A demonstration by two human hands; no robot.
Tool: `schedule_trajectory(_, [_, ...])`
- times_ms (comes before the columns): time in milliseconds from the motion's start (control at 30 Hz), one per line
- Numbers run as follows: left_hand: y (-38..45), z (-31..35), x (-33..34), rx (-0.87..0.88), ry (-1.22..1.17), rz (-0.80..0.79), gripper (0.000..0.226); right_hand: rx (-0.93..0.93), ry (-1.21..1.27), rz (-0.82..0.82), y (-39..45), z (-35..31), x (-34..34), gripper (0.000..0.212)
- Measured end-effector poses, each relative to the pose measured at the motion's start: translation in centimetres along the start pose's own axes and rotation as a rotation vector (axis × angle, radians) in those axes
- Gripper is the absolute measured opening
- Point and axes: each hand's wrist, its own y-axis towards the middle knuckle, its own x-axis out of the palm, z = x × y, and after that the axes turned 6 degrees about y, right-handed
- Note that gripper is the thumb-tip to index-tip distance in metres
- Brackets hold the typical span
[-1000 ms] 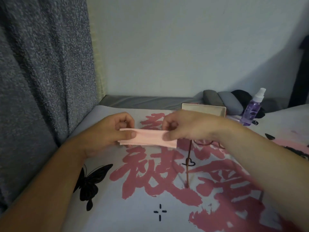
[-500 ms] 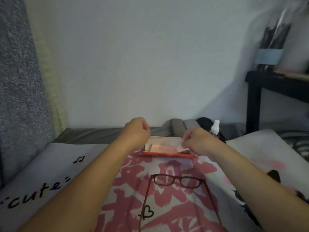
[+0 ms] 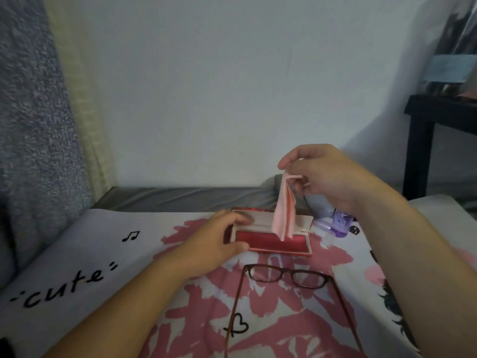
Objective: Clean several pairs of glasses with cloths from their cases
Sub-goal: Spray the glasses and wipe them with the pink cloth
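Cloth point(image 3: 284, 210), earlier in the case point(image 3: 273, 241), now hangs pinched in right grip point(image 3: 327, 177); left grip point(image 3: 219, 241) holds case.

One head-worn wide-angle view looks forward and down over a printed bedsheet point(image 3: 77, 254) — close above both forearms — facing the pale wall point(image 3: 206, 86) beyond.
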Motion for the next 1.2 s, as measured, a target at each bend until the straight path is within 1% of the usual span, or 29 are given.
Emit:
schedule_trajectory(67, [-0.4, -0.1, 0.3, 0.004, -0.001, 0.001, 0.054, 0.003, 0.029, -0.047, -0.5, -0.4, 0.7, 0.021])
schedule_trajectory(133, [-0.3, -0.1, 0.4, -0.009, -0.015, 0.022, 0.060, -0.045, 0.148, -0.102, -0.9, -0.8, 1.9, 0.021])
schedule_trajectory(200, [-0.1, 0.0, 0.3, -0.018, -0.035, 0.027, 0.061, -0.109, 0.308, -0.135, -1.2, -0.8, 3.2, 0.020])
schedule_trajectory(267, [-0.1, 0.1, 0.1, -0.039, -0.099, 0.017, 0.062, -0.152, 0.371, -0.129, -1.6, 0.0, 4.1, 0.019])
schedule_trajectory(333, [-0.4, 0.1, -0.3, -0.055, -0.132, 0.014, 0.061, -0.139, 0.289, -0.118, -1.9, 1.7, 4.0, 0.018])
schedule_trajectory(367, [-0.5, 0.1, -0.5, -0.057, -0.144, 0.019, 0.056, -0.102, 0.205, -0.119, -2.1, 2.8, 3.5, 0.017])
schedule_trajectory(433, [-0.4, 0.0, -0.5, -0.068, -0.161, 0.023, 0.049, -0.019, -0.032, -0.120, -2.7, 5.2, 2.1, 0.018])
schedule_trajectory(500, [-0.2, -0.1, -0.3, -0.059, -0.163, 0.034, 0.053, 0.017, -0.292, -0.108, -3.0, 7.2, 0.8, 0.023])
schedule_trajectory(567, [-0.1, -0.1, -0.2, -0.054, -0.105, 0.054, 0.056, 0.017, -0.442, -0.078, -3.2, 8.3, 0.3, 0.028])
schedule_trajectory(733, [-0.2, -0.3, -0.1, -0.052, -0.050, 0.063, 0.050, 0.010, -0.515, -0.044, -2.8, 8.7, 0.4, 0.030])
schedule_trajectory(900, [-0.1, -0.6, -0.1, -0.035, -0.051, 0.042, 0.049, 0.007, -0.602, -0.013, -2.7, 9.2, 0.6, 0.027])
schedule_trajectory(1033, [-0.1, -0.6, 0.0, -0.016, -0.035, 0.039, 0.049, -0.058, -0.718, -0.015, -2.8, 9.3, 0.7, 0.027])
schedule_trajectory(1133, [-0.3, -0.7, 0.0, -0.004, -0.016, 0.037, 0.049, -0.120, -0.762, -0.003, -2.9, 9.8, 0.8, 0.022])
schedule_trajectory(1200, [-0.5, -0.7, -0.1, 0.018, -0.007, 0.026, 0.044, -0.160, -0.780, 0.003, -3.1, 10.0, 0.8, 0.017])
